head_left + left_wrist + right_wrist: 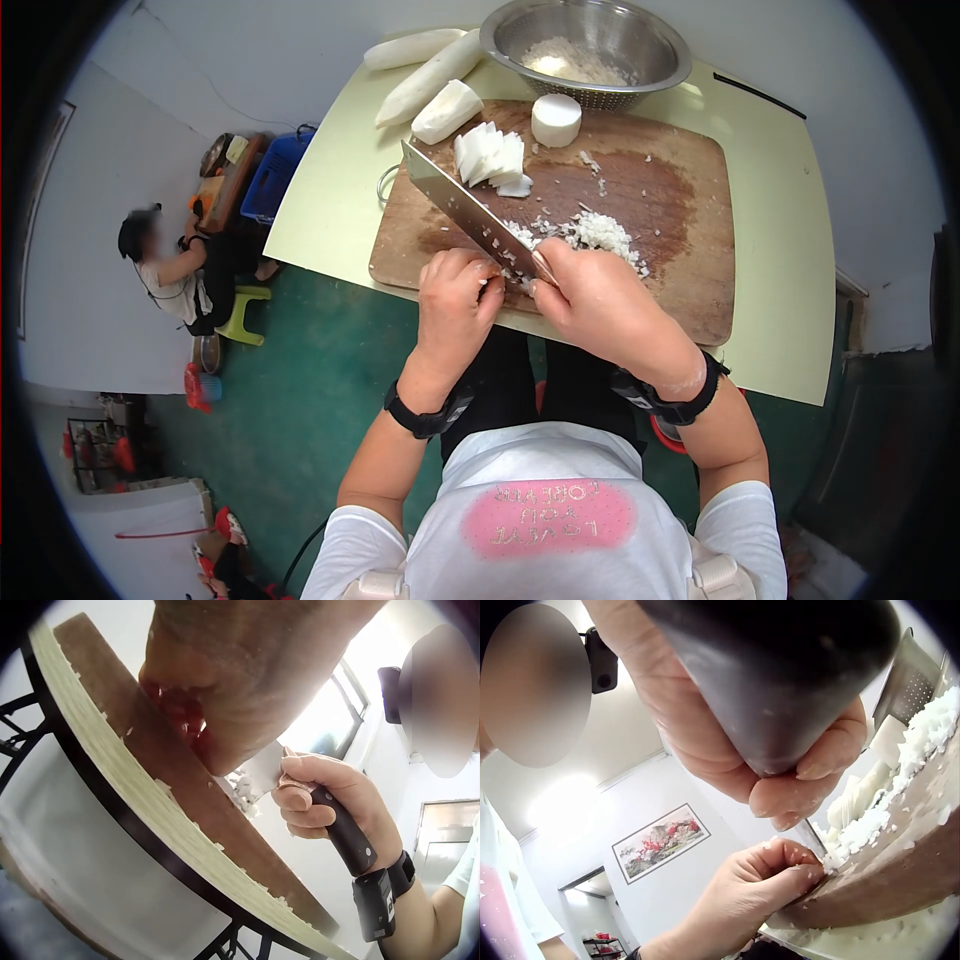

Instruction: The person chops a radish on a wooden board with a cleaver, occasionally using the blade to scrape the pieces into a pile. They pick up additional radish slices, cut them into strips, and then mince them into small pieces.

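Leftmost, the pale tabletop (pixel 330 200) carries a brown cutting board (pixel 680 200), and the left hand (pixel 455 300) sits at the board's near edge. Its fingers are curled, their tips against the flat of the cleaver (pixel 460 205) and the wood, with nothing seen gripped in them. The cleaver lies slanted across the board, its blade running up and to the left from the hands, with white bits clinging near the heel. Just to the right, the right hand (pixel 595 300) is wrapped tightly round the cleaver's dark handle. Beyond the knuckles lies a heap of finely minced white radish (pixel 603 232). Further back on the board are a fan of slices (pixel 490 157) and a round stub (pixel 556 120). Peeled lengths (pixel 428 78) rest by a steel colander (pixel 620 95) at the tabletop's far edge.
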A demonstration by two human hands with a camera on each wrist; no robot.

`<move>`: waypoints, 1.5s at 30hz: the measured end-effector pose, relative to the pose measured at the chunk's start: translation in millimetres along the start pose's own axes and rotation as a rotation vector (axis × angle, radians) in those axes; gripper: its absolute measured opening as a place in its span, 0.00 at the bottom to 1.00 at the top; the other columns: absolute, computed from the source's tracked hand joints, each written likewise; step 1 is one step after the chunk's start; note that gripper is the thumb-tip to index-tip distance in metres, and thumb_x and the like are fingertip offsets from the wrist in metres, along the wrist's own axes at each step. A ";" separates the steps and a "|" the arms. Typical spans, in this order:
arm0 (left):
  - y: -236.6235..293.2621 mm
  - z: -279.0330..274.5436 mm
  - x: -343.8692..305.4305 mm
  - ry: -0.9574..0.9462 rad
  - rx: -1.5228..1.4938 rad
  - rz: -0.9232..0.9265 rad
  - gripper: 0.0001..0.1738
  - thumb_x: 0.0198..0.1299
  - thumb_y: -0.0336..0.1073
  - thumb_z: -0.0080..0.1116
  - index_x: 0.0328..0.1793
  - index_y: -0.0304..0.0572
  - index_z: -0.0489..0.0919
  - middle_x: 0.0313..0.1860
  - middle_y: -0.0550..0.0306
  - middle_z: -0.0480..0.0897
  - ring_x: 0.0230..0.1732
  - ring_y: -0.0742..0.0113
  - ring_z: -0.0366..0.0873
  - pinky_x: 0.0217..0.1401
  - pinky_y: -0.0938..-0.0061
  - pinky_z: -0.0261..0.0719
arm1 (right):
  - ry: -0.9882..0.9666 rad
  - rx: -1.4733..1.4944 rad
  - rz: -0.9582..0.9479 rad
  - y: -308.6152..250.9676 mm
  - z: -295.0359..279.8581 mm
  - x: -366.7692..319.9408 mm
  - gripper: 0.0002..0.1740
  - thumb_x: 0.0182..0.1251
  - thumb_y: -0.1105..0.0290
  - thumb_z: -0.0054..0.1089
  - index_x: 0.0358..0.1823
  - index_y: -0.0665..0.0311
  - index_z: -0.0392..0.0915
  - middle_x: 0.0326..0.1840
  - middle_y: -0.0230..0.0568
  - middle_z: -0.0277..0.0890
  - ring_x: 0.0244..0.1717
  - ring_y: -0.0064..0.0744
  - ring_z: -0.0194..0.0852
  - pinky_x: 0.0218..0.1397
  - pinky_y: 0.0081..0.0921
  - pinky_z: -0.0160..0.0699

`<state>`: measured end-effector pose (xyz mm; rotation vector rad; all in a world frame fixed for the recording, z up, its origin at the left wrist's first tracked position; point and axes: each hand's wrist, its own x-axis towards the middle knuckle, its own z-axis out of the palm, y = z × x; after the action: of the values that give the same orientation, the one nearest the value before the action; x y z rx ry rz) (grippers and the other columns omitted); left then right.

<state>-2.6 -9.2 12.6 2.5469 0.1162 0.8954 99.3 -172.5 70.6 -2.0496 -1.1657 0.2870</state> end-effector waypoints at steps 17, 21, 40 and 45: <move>-1.1 5.2 -4.6 0.055 0.038 -0.023 0.06 0.50 0.27 0.66 0.33 0.40 0.80 0.36 0.52 0.79 0.42 0.49 0.76 0.47 0.59 0.72 | -0.037 -0.183 0.001 -19.6 -1.8 22.0 0.08 0.63 0.71 0.56 0.34 0.71 0.74 0.26 0.61 0.78 0.33 0.64 0.80 0.38 0.53 0.79; -2.6 5.2 -4.7 0.047 0.045 -0.017 0.06 0.50 0.27 0.66 0.34 0.40 0.80 0.36 0.53 0.79 0.42 0.49 0.76 0.46 0.59 0.72 | -0.062 -0.156 0.011 -16.1 2.1 21.2 0.10 0.63 0.70 0.57 0.34 0.72 0.73 0.27 0.63 0.77 0.34 0.66 0.78 0.38 0.53 0.77; -0.8 3.6 2.2 0.034 0.044 -0.030 0.09 0.51 0.29 0.67 0.39 0.37 0.80 0.38 0.49 0.79 0.44 0.47 0.78 0.49 0.57 0.74 | 0.098 -0.124 -0.024 2.7 -13.9 8.6 0.09 0.64 0.70 0.56 0.35 0.70 0.73 0.26 0.61 0.78 0.32 0.65 0.79 0.36 0.54 0.77; 4.5 7.6 20.9 -0.038 0.108 -0.030 0.13 0.53 0.29 0.67 0.45 0.34 0.82 0.40 0.47 0.80 0.46 0.44 0.79 0.50 0.57 0.76 | 0.181 0.271 0.194 31.2 -48.5 -24.4 0.08 0.67 0.70 0.57 0.36 0.68 0.72 0.20 0.47 0.72 0.18 0.38 0.75 0.25 0.36 0.73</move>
<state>18.3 -11.5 21.3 2.6522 0.1961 0.8504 131.0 -226.0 78.5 -1.9051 -0.7746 0.3274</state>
